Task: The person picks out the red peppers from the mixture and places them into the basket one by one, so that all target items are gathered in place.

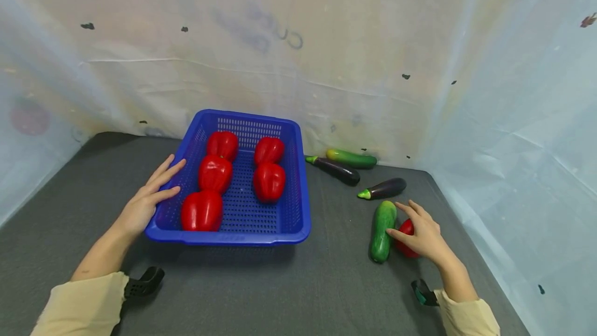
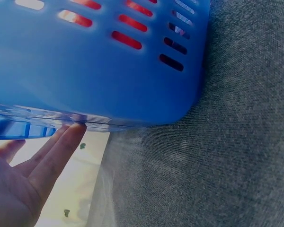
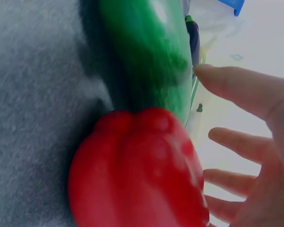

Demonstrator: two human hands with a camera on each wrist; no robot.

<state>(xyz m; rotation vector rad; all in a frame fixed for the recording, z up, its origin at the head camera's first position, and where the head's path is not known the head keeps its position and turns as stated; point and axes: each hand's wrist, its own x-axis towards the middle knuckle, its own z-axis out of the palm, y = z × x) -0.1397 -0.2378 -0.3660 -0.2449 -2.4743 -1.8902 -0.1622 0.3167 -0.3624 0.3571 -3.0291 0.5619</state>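
Note:
My left hand (image 1: 142,209) lies along the left side of a blue perforated basket (image 1: 228,239), fingers extended; in the left wrist view fingertips (image 2: 77,130) meet the basket's wall (image 2: 85,80). Several red bell peppers (image 1: 269,182) sit inside it in two rows. Over on the right, my right hand (image 1: 424,235) hovers over another red bell pepper (image 3: 137,175) with thumb and fingers spread apart, not closed round it. Beside that pepper, touching or nearly so, lies a green cucumber (image 1: 383,232), close to the thumb tip.
Two dark eggplants (image 1: 337,170) (image 1: 386,189) and a yellow-tipped green cucumber (image 1: 351,158) lie right of the basket, toward the back. A whitish plastic sheet (image 1: 354,66) hangs behind and at the sides of the grey tabletop (image 1: 326,284).

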